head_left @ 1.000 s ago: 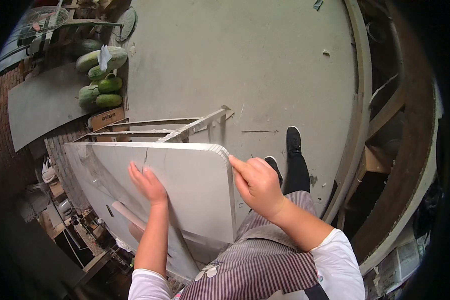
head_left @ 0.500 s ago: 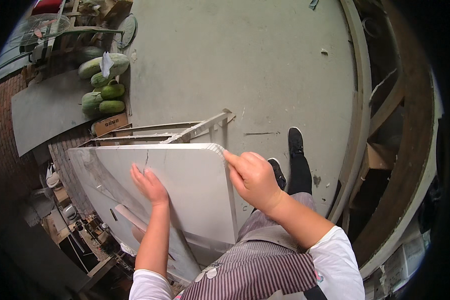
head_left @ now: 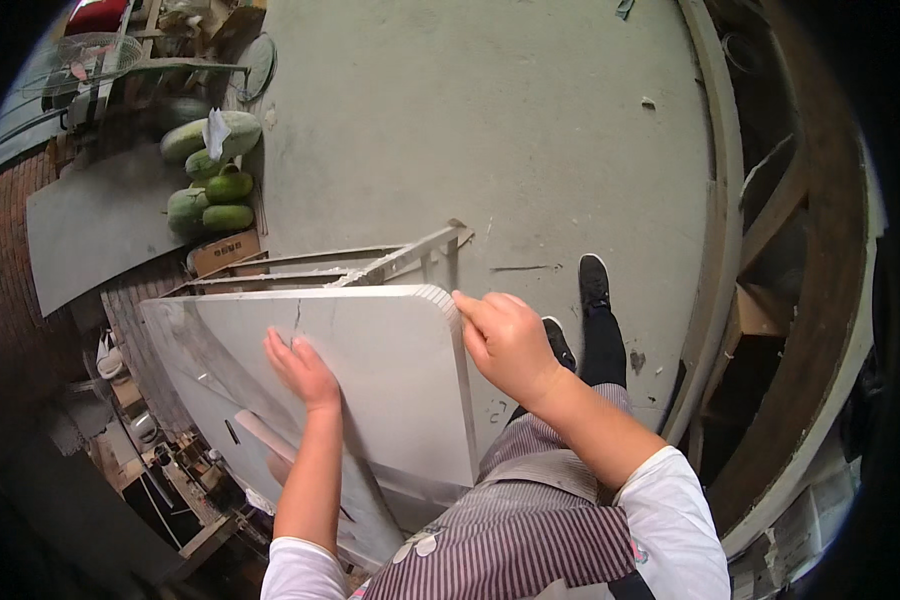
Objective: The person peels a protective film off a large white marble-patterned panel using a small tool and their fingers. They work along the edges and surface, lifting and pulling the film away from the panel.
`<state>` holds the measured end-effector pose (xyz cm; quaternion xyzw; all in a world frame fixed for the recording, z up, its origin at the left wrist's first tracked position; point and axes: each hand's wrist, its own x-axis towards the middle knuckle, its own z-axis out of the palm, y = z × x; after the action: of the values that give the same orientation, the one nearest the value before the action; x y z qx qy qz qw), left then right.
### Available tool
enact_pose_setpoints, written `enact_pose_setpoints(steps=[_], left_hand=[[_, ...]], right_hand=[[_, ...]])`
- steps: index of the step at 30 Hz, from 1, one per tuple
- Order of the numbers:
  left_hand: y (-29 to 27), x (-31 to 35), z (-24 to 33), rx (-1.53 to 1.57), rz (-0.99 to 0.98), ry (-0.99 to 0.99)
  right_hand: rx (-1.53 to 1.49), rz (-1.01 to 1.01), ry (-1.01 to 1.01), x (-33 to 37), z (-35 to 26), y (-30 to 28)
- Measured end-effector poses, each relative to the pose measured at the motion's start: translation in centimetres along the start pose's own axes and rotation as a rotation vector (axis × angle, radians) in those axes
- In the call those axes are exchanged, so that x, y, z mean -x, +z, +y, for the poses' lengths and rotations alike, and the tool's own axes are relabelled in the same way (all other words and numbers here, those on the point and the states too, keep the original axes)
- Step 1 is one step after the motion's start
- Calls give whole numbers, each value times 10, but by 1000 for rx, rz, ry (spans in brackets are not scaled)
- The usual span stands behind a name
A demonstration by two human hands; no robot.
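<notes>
The board (head_left: 400, 375), pale and glossy, reached from the left of the frame to its centre, its rounded corner near the middle. Short lines crossed the white edge (head_left: 438, 296) at that corner. The left hand (head_left: 304, 374) lay against the board's face left of centre, its fingers extended and slightly spread, just below a dark jagged line (head_left: 298, 314). The right hand (head_left: 508, 340) was at the rounded corner, fingers curled, a fingertip at the edge; whether thumb and finger pinched anything, I cannot tell.

Beyond the board, a frame of bars (head_left: 402, 262) stuck out over the grey floor (head_left: 460, 130). Green melons (head_left: 228, 184) sat in the upper left, above a brown carton (head_left: 226, 254) and beside a grey sheet (head_left: 105, 225). A striped apron (head_left: 510, 540) filled the lower centre; a dark shoe (head_left: 594, 282) stood right of centre.
</notes>
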<state>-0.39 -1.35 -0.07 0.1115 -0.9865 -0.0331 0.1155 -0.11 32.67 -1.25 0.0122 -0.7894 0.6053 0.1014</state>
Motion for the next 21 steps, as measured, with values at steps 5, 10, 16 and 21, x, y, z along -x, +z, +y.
enact_pose_setpoints(steps=[5, 10, 16, 21], left_hand=[[0, 3, -2, -11, -21, -22], [1, 3, -3, -35, -11, 4], [2, 2, -3, -12, -12, -2], [2, 3, -4, -9, 0, -12]], right_hand=[[-50, 61, -3, 15, -10, -6], [-13, 7, 10, 7, -5, 2], [26, 6, 45, 28, -18, -4], [17, 94, 46, 27, -16, 13]])
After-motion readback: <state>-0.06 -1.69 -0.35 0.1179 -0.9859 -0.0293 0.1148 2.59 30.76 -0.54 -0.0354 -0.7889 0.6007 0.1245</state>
